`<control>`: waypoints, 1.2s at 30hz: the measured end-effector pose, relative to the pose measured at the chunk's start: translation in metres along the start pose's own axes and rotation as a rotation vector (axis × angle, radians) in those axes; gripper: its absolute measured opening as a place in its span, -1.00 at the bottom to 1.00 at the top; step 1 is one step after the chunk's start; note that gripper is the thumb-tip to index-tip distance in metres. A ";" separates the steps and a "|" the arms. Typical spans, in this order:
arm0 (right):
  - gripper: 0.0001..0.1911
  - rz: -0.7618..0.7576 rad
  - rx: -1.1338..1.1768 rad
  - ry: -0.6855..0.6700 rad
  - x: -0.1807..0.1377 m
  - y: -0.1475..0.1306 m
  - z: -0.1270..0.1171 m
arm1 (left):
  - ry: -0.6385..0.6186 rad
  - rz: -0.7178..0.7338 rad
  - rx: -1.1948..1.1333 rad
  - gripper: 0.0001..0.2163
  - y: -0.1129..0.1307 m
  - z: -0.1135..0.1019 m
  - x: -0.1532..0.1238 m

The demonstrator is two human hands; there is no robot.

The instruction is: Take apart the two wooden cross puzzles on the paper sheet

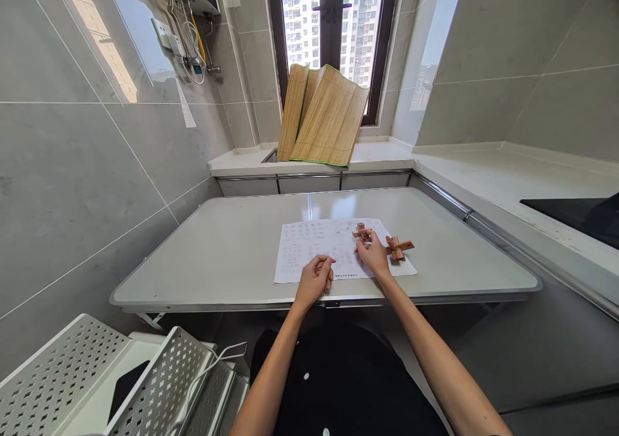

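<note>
A printed paper sheet lies on the grey folding table. On its right part sit wooden puzzle pieces: a small cluster and, just right of it, an assembled cross of sticks. My right hand rests on the sheet with its fingertips touching the small cluster; the cross lies right beside it. My left hand rests at the sheet's near edge, fingers curled loosely inward, with nothing visible in them.
Rolled bamboo mats lean against the window on the counter behind. A counter with a black cooktop runs along the right. White perforated metal racks stand at lower left. Tiled wall is on the left.
</note>
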State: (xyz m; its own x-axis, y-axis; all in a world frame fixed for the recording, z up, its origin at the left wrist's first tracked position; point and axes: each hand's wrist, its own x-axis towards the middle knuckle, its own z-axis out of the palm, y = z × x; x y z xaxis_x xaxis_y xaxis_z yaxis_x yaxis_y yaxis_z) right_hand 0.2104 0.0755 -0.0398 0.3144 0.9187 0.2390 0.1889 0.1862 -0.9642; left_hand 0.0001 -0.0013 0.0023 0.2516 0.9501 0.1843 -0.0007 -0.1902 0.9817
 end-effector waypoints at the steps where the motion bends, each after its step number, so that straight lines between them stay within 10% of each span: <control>1: -0.63 -0.008 0.034 -0.023 -0.001 -0.004 0.000 | 0.001 -0.001 -0.002 -0.63 0.000 0.000 0.000; 19: -0.56 0.131 0.518 -0.811 -0.018 -0.032 0.000 | 0.188 0.066 0.049 -0.40 -0.012 0.000 0.009; 36: -0.60 0.137 0.421 -0.901 -0.024 -0.033 -0.001 | 0.124 0.143 0.137 -0.45 -0.009 0.001 0.004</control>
State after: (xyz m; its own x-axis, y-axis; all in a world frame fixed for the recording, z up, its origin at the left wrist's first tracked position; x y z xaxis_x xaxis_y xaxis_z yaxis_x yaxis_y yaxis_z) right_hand 0.1980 0.0469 -0.0139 -0.5458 0.8300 0.1148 -0.1958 0.0069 -0.9806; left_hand 0.0016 0.0036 -0.0057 0.1372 0.9326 0.3339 0.1059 -0.3490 0.9311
